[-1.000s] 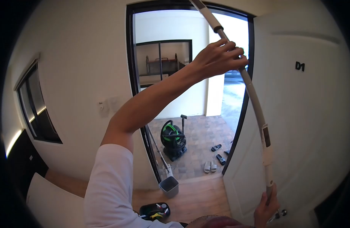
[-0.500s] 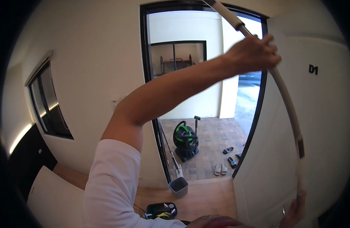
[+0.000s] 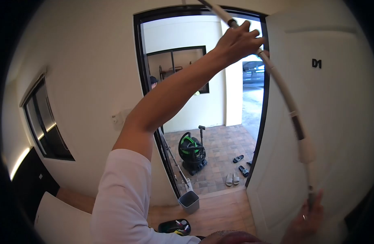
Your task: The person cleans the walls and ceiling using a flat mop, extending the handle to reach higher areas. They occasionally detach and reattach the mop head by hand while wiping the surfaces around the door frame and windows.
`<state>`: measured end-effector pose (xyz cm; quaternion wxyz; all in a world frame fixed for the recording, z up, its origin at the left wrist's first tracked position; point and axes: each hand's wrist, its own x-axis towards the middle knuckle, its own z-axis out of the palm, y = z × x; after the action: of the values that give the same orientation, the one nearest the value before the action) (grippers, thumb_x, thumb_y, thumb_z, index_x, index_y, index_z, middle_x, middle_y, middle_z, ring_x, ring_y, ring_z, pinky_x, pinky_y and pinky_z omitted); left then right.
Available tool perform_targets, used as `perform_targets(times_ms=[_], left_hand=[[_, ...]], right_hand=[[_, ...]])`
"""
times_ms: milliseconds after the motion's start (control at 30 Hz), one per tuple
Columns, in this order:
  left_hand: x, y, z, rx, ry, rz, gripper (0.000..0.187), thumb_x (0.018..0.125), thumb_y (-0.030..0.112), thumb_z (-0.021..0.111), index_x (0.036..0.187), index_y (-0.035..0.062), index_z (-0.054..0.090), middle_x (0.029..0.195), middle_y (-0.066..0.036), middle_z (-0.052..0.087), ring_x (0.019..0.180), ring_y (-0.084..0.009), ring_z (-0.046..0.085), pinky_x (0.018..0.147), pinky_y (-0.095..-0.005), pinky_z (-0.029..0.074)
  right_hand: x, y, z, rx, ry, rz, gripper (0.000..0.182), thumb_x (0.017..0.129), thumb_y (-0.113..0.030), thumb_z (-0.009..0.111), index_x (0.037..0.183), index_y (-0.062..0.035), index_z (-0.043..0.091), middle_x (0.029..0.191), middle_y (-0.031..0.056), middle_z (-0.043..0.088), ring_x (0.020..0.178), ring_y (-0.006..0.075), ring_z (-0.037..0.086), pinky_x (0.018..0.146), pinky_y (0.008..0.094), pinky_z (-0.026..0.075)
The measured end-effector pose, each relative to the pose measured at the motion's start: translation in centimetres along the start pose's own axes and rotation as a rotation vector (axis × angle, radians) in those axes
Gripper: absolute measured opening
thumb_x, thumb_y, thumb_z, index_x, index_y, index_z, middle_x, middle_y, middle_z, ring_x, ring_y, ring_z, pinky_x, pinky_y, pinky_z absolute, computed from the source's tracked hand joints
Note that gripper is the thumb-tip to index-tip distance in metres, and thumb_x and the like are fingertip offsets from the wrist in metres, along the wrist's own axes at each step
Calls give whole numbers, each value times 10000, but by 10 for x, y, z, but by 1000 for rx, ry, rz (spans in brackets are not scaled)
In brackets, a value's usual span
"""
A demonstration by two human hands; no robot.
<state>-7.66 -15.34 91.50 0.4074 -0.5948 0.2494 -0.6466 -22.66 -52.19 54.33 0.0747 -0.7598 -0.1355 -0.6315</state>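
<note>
A long pale pole [image 3: 282,85] with darker joints runs from the top of the view down along the white door, looking curved through the lens. My left hand [image 3: 240,40] is raised in front of the doorway, its fingers wrapped round the pole's upper part. Low on the right, my right hand [image 3: 306,219] holds the pole's lower end, with a ring on one finger; it is slightly blurred. The pole's top end lies outside the view.
The door [image 3: 329,122] marked D1 stands open at the right. Outside are a green-black vacuum cleaner [image 3: 191,152] and slippers [image 3: 232,179]. A grey bin [image 3: 189,202] and black caddy [image 3: 174,226] are on the floor. A person's capped head [image 3: 153,81] shows beyond the doorframe.
The view has shifted, and the doorway appears further left. Both hands and the pole appear further left too, my left hand slightly higher. A person's head has appeared outside.
</note>
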Motion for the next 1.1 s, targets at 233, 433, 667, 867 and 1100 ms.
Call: perform_targets(times_ms=[233,433,667,867,1100], left_hand=[[-90,14,12,2,-75,-28,371,892,518,688,896,146,691,879,25,656,922,-165,586,659,-233,593],[-117,7,-7,11,-267,-94,376,919,385,738,1213,175,634,1161,-26,641,1203,-247,560,1099,-424,496],[-104,13,-55,-193,-365,-40,570,954,405,693,1454,214,497,1490,-60,518,1462,-251,416,1258,-521,273],[-75,-69,-29,-117,-253,-245,664,914,310,752,1482,157,444,1603,-62,406,1492,-235,376,1173,-430,435],[-57,-166,2,-20,-320,-346,775,899,295,766,1552,180,363,1649,-62,336,1473,-273,409,1141,-427,463]], right_hand=[[-63,-59,45,1477,-780,798,571,1004,-213,617,1532,-49,472,778,-7,581,648,73,507,583,242,416],[-33,-110,68,1449,-610,812,534,1026,-165,579,1532,-34,466,710,-63,488,610,41,410,547,223,345],[80,-142,72,1326,-437,484,494,1055,-128,515,1536,-34,457,828,34,595,689,66,474,599,268,398],[190,-176,91,1247,-352,424,471,1079,-209,512,1540,-115,485,700,13,483,613,73,418,609,279,397],[288,-233,114,1215,-315,438,465,1091,-279,486,1535,-143,497,716,28,552,637,101,507,637,296,445]])
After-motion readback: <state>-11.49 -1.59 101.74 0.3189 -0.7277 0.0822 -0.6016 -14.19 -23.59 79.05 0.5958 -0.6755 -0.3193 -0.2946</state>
